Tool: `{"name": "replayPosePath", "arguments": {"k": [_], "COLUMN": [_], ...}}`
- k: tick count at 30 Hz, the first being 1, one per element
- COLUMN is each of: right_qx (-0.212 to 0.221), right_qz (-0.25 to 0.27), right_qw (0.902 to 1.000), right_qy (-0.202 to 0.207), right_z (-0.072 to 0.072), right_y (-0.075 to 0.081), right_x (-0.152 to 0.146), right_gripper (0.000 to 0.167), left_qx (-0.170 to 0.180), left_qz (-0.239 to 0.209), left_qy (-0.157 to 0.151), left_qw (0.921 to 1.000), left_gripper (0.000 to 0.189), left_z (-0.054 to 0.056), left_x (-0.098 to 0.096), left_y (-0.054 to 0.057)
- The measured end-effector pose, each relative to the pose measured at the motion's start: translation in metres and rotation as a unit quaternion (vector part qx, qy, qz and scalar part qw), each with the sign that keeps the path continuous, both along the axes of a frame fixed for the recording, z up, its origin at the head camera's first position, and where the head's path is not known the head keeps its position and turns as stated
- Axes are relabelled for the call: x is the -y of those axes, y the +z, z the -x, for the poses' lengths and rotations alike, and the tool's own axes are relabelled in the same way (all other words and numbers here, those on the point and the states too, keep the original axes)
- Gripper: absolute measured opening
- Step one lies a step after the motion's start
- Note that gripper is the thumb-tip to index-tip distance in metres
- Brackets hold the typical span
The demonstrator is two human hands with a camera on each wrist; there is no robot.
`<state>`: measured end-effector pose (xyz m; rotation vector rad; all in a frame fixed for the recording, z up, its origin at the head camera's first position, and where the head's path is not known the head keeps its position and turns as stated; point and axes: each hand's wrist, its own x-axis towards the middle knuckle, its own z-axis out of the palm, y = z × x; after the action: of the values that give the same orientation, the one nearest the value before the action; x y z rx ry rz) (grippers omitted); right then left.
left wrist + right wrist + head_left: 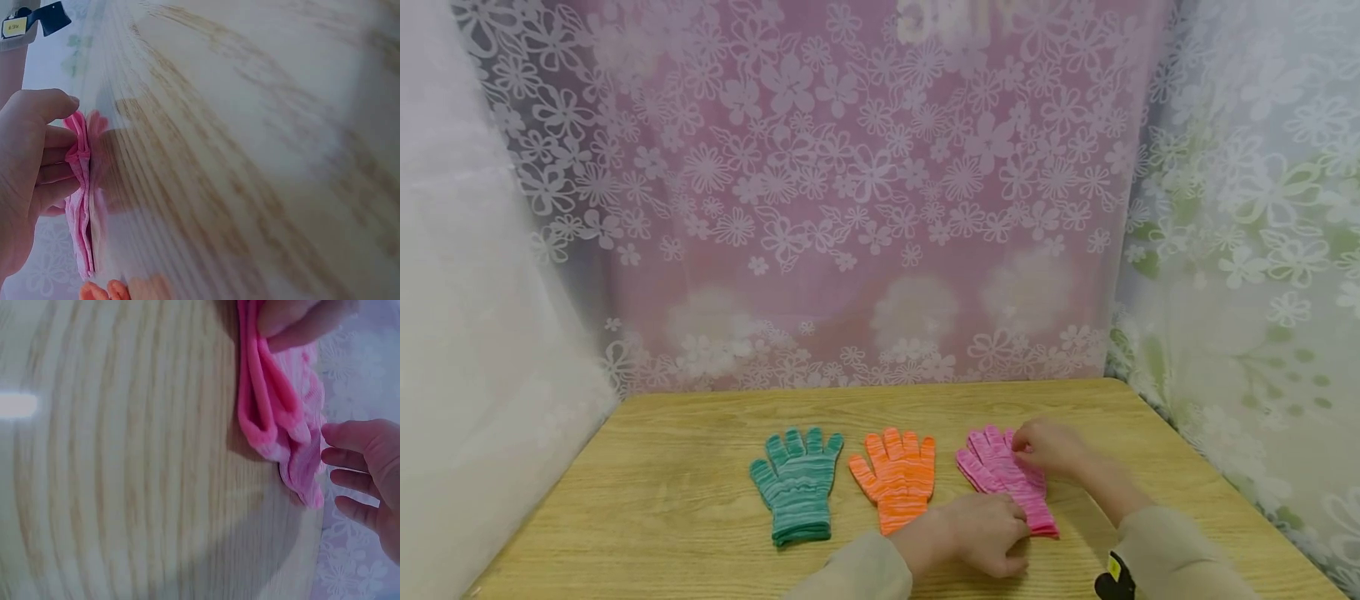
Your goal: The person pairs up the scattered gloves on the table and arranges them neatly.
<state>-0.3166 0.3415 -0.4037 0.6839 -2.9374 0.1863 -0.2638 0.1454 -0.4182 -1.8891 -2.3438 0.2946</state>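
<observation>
A pink knitted glove, which looks doubled with a second one beneath, lies palm-down on the table with its cuff towards me. My left hand is at its cuff end, fingertips resting on the upper surface in the left wrist view and the thumb by the cuff edge. Over the glove's right side, near the finger end, is my right hand. In the right wrist view its loosely extended fingers lie at the pink fabric. Left of it are an orange glove, partly behind my left forearm, and a green glove.
The gloves lie in a row on a wooden table. Flower-patterned curtains hang behind the table and along both sides. A black device with a yellow label is at my right sleeve.
</observation>
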Motion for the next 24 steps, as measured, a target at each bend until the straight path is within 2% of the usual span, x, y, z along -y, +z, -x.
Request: {"name": "replayPosePath", "arguments": {"k": [3, 7, 14, 19, 21, 24], "right_qx": [0.007, -0.011, -0.043, -0.056, -0.063, -0.055], "right_qz": [-0.003, -0.005, 0.005, 0.005, -0.007, -0.017], "right_qw": [0.9998, 0.9991, 0.9984, 0.9972, 0.9969, 0.9983], "right_qy": [0.016, 0.040, 0.035, 0.049, 0.045, 0.009], "right_z": [0.001, 0.000, -0.002, 0.000, 0.002, 0.004], "right_y": [-0.003, -0.007, -0.003, 0.000, -0.001, -0.004], "right_x": [0.007, 0.015, 0.026, 0.035, 0.038, 0.042], "right_gripper": [0.010, 0.011, 0.011, 0.005, 0.007, 0.016], "left_qx": [-0.005, -0.015, -0.032, -0.038, -0.034, -0.020], "left_qz": [-0.004, -0.009, -0.015, -0.018, -0.019, -0.016], "left_qy": [-0.006, -0.016, -0.021, -0.020, -0.019, -0.012], "left_qw": [1.0000, 0.9997, 0.9992, 0.9989, 0.9991, 0.9996], "left_gripper": [0.020, 0.020, 0.020, 0.019, 0.018, 0.018], "left_z": [0.000, 0.000, 0.001, 0.001, 0.001, 0.001], "left_x": [0.001, 0.001, 0.001, 0.001, 0.001, 0.001], "left_y": [0.000, 0.000, -0.001, -0.002, -0.002, -0.004]}}
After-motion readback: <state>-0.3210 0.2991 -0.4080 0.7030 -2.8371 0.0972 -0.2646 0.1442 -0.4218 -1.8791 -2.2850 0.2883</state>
